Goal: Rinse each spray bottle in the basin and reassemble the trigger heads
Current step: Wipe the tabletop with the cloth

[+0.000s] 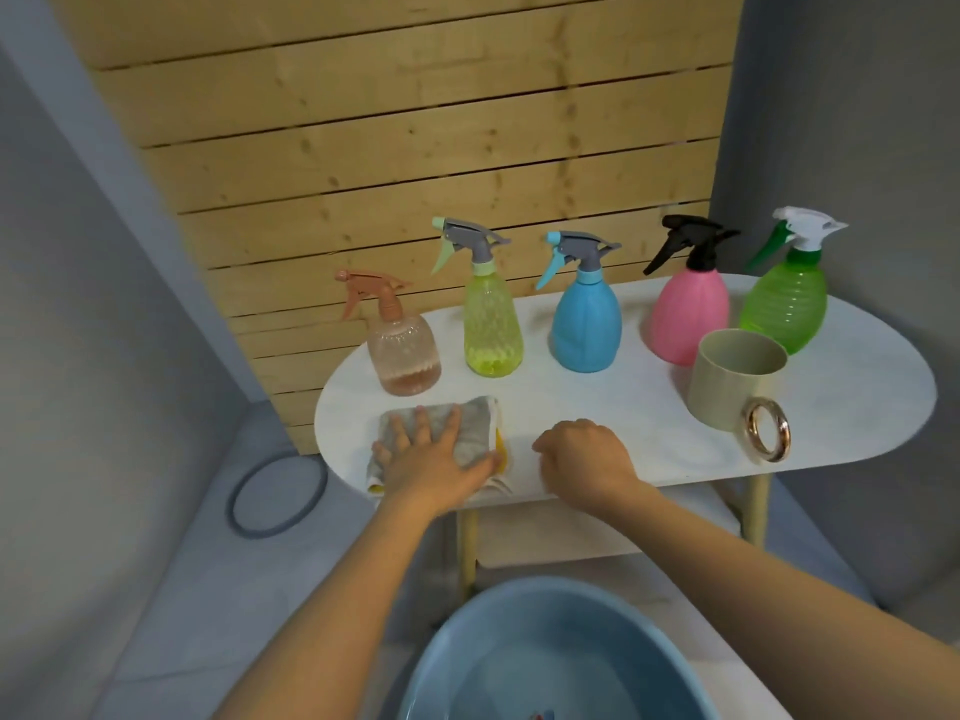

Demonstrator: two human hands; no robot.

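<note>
No readable text or labels.

Home washing corner: grey tiled floor (pixel 156 589), pine slat wall (pixel 415 122) far, small white worktop (pixel 623 407), blue basin (pixel 519 641) near.

Pink bottle (pixel 688 317), blue basin (pixel 467 641), grey cloth (pixel 472 423)

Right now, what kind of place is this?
Probably a staged home washing corner, not a real kitchen or bathroom: a small white oval table against a wood-slat wall, five spray bottles lined up on it, and a blue basin of water on the floor below.
</note>
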